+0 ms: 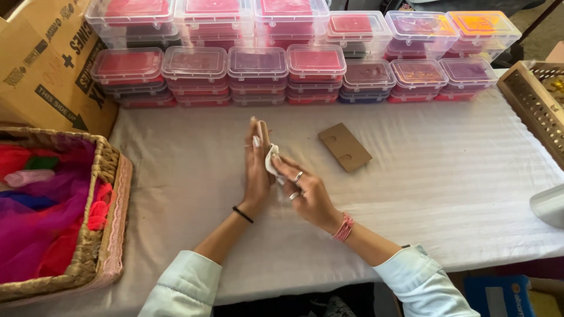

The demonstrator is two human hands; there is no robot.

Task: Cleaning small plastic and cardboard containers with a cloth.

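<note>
My left hand (257, 170) stands edge-on above the white cloth-covered table (446, 176), holding a thin brown card piece (262, 130) upright between its fingers. My right hand (305, 191), with rings on two fingers, presses a small white cloth or tissue (271, 159) against that piece. A flat brown cardboard card with two notches (345, 147) lies on the table just right of my hands.
Stacks of clear plastic boxes with red, pink, purple and orange contents (258, 73) line the far edge. A woven basket of bright fabric (88, 235) sits left, a cardboard box (53, 64) behind it. A wooden tray (531, 100) stands at right.
</note>
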